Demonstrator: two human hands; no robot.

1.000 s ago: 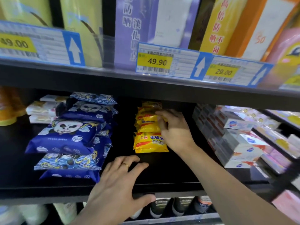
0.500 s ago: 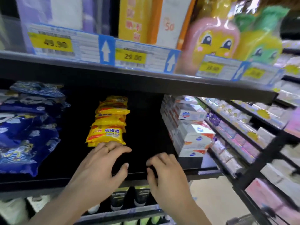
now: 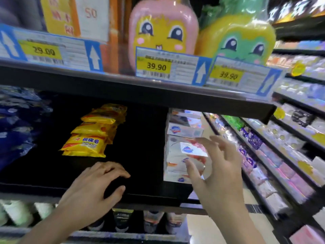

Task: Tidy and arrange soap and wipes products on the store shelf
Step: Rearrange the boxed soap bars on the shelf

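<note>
Right hand [image 3: 216, 166] risen to soap boxes [image 3: 184, 155], perhaps touching, fingers spread

I am holding my left hand [image 3: 95, 189] low and palm down, its fingers loosely curved and spread a little, the thumb reaching out to the right beneath them. My left forearm is running down and to the left, out of the bottom corner of the view. I am raising my right hand [image 3: 216, 171] higher and further forward, palm turned to the left, with the fingers [image 3: 221, 147] spread apart and slightly bent and the thumb standing out on the near side. My right forearm is rising from the bottom edge, bare like the other. My two hands are apart, not touching.
</note>
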